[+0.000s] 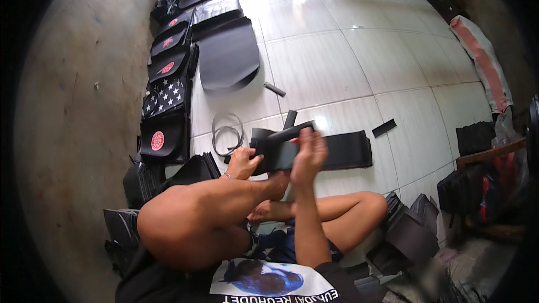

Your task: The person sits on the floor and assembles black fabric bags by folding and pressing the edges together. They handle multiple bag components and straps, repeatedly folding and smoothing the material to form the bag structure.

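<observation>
My left hand [242, 164] pinches the left end of a flat black sheet [275, 160] of leather-like material, held just in front of my feet. My right hand [309, 155] is raised at the sheet's right side, its fingers closed at the end of a narrow black strip [291, 133] along the far edge. Motion blurs this strip, and I cannot tell whether it is part of the sheet. Beyond my right hand, a long black panel [351, 150] lies on the tiles. A small dark piece [290, 119] pokes out behind the sheet.
Coiled grey strip [228, 130] lies left of my hands. Small black scraps [384, 128] and a short dark piece [274, 89] rest on the tiles. Stacked black flaps [163, 137] line the left wall. A large rounded black panel [229, 56] lies ahead; a wooden stand [491, 152] is right.
</observation>
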`<state>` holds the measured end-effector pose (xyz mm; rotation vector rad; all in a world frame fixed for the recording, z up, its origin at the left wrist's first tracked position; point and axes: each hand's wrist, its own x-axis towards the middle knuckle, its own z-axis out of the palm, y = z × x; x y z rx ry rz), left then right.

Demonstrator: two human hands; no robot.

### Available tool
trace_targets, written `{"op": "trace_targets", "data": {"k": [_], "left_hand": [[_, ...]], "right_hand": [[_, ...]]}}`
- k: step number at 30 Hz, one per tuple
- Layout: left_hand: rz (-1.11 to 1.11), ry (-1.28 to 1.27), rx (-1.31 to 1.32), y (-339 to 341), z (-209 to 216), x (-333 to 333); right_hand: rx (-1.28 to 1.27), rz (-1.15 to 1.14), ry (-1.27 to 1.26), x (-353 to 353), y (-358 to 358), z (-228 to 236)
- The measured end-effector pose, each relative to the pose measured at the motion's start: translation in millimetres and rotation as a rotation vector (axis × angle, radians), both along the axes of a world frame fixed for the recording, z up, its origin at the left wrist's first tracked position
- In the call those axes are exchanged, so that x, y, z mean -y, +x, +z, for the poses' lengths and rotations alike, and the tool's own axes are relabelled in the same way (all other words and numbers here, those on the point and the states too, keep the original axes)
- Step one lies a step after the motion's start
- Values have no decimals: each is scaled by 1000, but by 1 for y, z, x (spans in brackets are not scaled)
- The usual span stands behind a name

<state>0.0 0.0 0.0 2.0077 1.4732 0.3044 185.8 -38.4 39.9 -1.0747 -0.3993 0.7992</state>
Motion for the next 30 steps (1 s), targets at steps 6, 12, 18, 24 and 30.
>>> {"op": "trace_targets", "data": {"k": [6,12,18,24,30], "left_hand": [[1,-72,97,4,-7,-2],[39,-85,106,7,8,-1],[324,-346,326,15,14,4],[369,-484,452,17,10,-1],[357,-406,620,-2,-30,-5]], "right_hand": [[-169,-500,-61,6,43,-9],[404,434,-130,10,-23,-12],[617,398,-158,19,-31,-51],[469,337,-242,24,-27,-62],[-38,386,-196,23,6,-85]]}}
